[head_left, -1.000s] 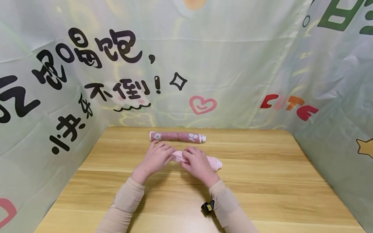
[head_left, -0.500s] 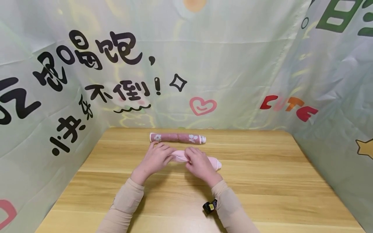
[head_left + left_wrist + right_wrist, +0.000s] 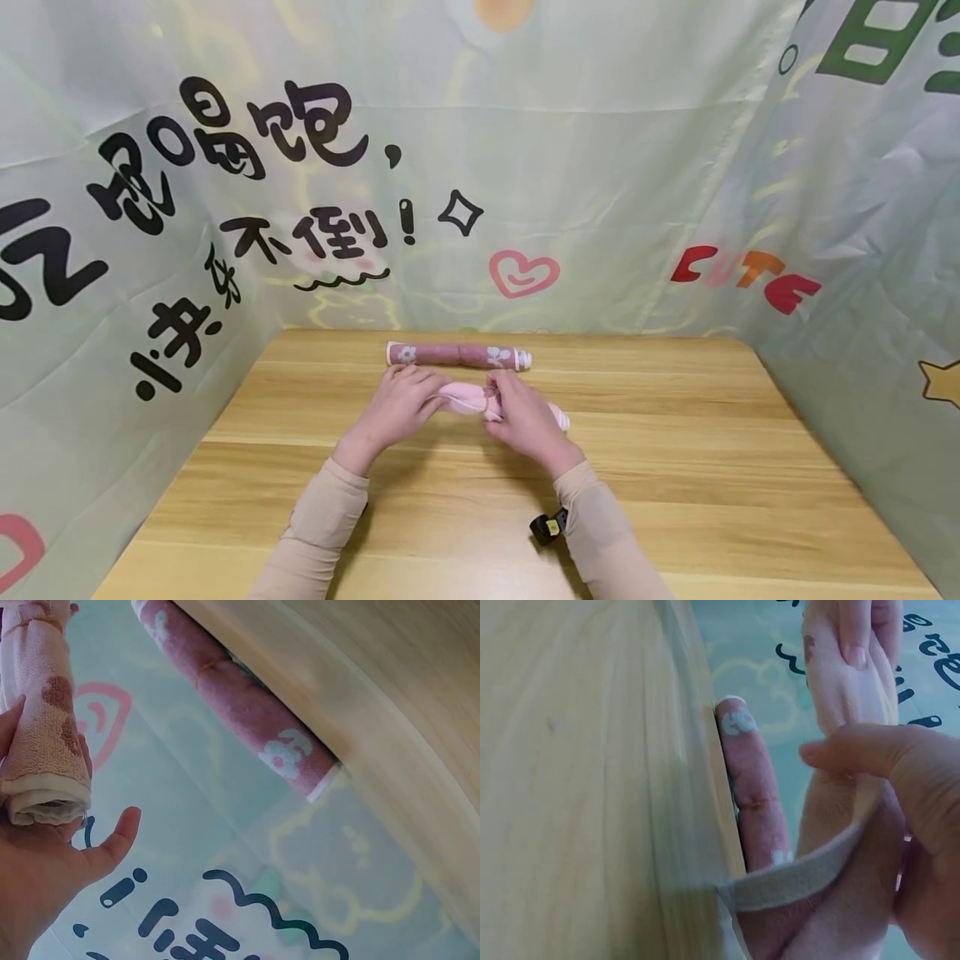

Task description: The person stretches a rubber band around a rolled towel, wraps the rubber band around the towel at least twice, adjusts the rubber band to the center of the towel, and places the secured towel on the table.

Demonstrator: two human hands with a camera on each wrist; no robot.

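Observation:
A light pink rolled towel [image 3: 461, 399] lies lengthwise between both hands, with a thin elastic band [image 3: 34, 624] around it near its middle. My left hand [image 3: 397, 406] grips the towel's left end; in the left wrist view its rolled end [image 3: 49, 804] shows a pale hem and brown patches. My right hand [image 3: 525, 417] holds the towel right beside the band, its thumb [image 3: 855, 750] across the roll in the right wrist view. Part of the towel's right half is hidden behind the right hand. A loose pale hem [image 3: 802, 877] hangs out from the roll.
Behind the hands lies a second rolled towel [image 3: 457, 355], dusky pink with pale flowers and a band round its middle. The wooden table [image 3: 712, 467] ends at a printed fabric backdrop [image 3: 600, 208]. A black strap device [image 3: 548, 527] is on the right wrist.
The right hand has slid a little to the right along the pink towel, so more of the roll and the band now show between the hands. The left hand has stayed nearly still.

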